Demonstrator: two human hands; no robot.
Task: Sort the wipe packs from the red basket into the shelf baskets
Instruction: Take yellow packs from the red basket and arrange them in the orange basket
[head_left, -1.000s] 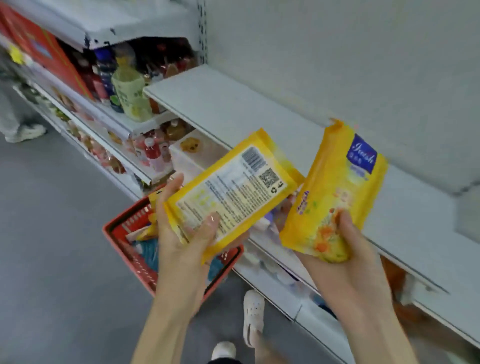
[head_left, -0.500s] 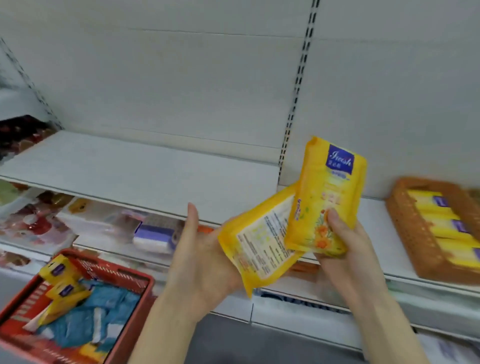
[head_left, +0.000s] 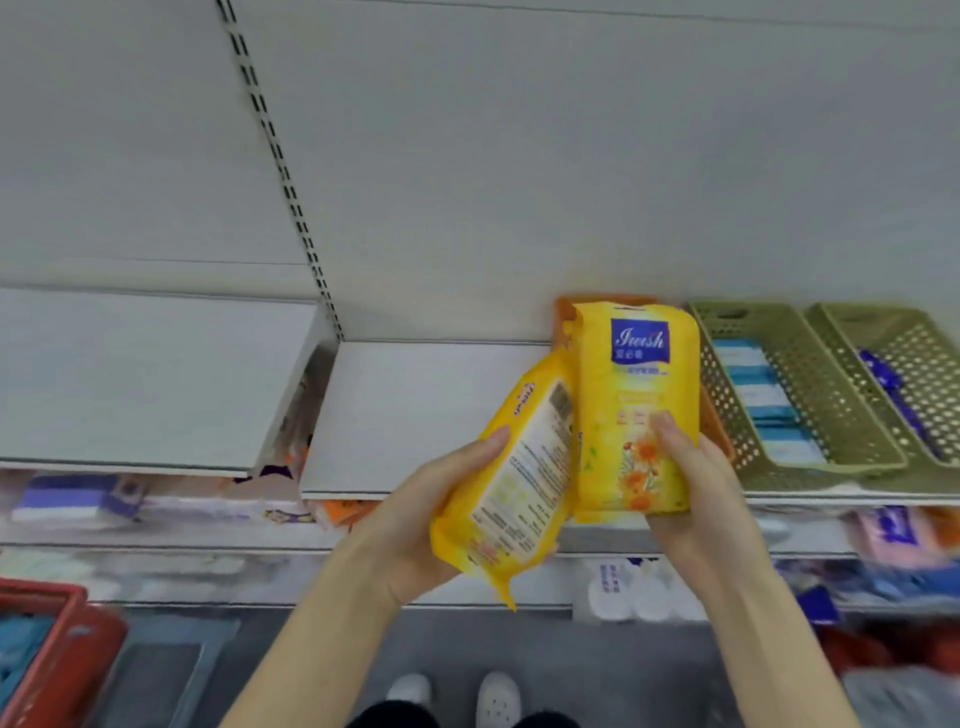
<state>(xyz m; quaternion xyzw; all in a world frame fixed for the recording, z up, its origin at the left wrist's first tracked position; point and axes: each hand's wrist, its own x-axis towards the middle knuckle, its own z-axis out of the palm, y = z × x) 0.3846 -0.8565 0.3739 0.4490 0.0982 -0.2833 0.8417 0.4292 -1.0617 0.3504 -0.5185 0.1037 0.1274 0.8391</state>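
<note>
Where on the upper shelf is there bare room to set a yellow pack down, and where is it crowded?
Bare: the middle shelf board, between the slotted upright and the orange basket; also the left shelf board beyond that upright. Crowded: the right end, where two green baskets sit side by side.

Baskets (head_left: 724, 400) on shelf (head_left: 415, 405) — packs (head_left: 634, 405) before

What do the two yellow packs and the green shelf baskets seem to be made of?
The right-hand pack and left-hand pack: probably thin plastic film, slightly glossy, with printed faces and wrinkled end seals. The green baskets: likely moulded plastic, matte, with regular holes through the walls.
</note>
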